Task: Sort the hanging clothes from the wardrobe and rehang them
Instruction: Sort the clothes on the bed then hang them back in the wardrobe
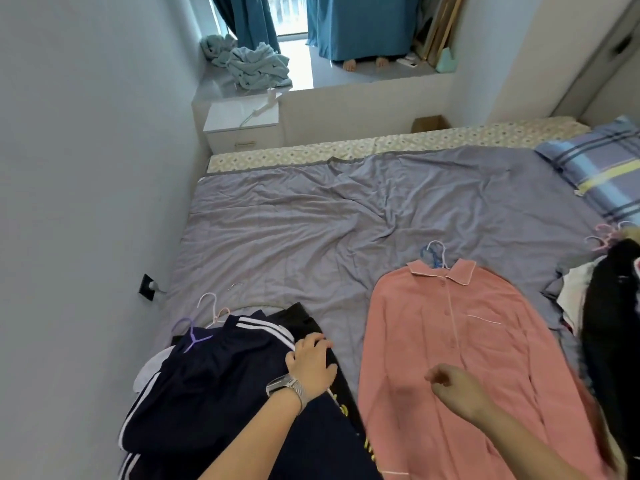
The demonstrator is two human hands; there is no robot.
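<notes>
- Pressing my left hand flat on the navy track garment, I keep that grip spread, fingers straight, lying at the garment's right edge where its white stripes run, and touching the black garment beneath.
- My left wrist carries a watch with a metal mesh band.
- The navy track garment lies at the near left of the bed, on top of a black garment with yellow print; a purple hanger and a pink hanger poke out at its top end.
- My right hand hovers above the lower middle of the pink pyjama shirt; it is blurred, the fingers loosely curled with nothing between them.
- The pink pyjama shirt is spread face up on the grey sheet, collar pointing away from me, buttoned, with white piping; a blue hanger sticks out at its collar.
- At the right edge of the bed a heap of dark and white clothes lies just beside the shirt's sleeve, with pale pink hangers at its far end.
- A blue plaid pillow sits at the far right corner of the bed.
- Beyond the bed stand a white nightstand, a raised window ledge with a crumpled pale blue blanket, and teal curtains.
</notes>
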